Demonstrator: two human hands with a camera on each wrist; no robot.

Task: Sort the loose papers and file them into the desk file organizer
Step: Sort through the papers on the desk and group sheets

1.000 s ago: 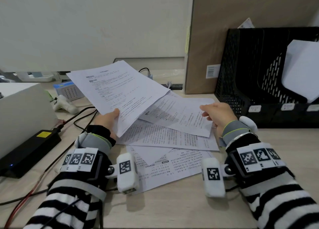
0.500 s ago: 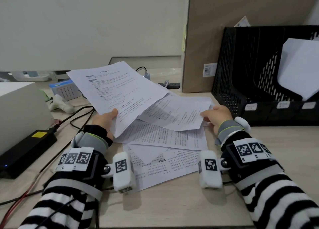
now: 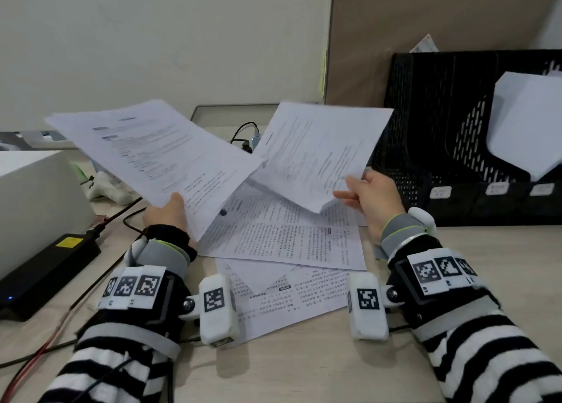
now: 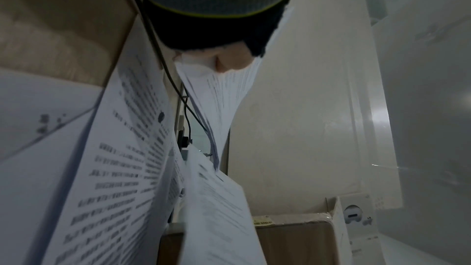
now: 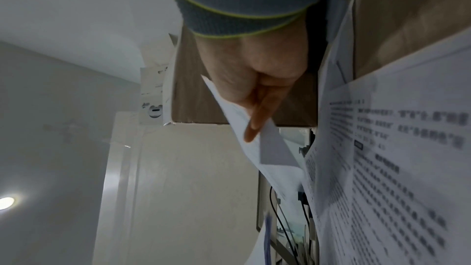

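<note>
My left hand [image 3: 165,212] grips a thin stack of printed sheets [image 3: 158,159] by its near edge, raised and tilted over the desk; the left wrist view shows the same stack [image 4: 221,96] bending away from the thumb. My right hand [image 3: 369,194] pinches the near right corner of a single printed sheet [image 3: 316,153], lifted off the pile; in the right wrist view a finger lies under that sheet [image 5: 257,148]. More loose printed papers [image 3: 286,244] lie flat on the desk between my wrists. The black mesh file organizer [image 3: 441,123] stands at the right with a white sheet [image 3: 529,123] in one slot.
A white box [image 3: 33,202] and a black power brick [image 3: 45,263] with cables sit at the left. A brown board [image 3: 395,22] leans behind the organizer. Black cables [image 3: 243,132] run at the back of the desk [image 3: 304,366].
My right hand has lifted one sheet off the pile, up and toward the organizer. My left hand has raised its stack slightly. The pile beneath is more exposed.
</note>
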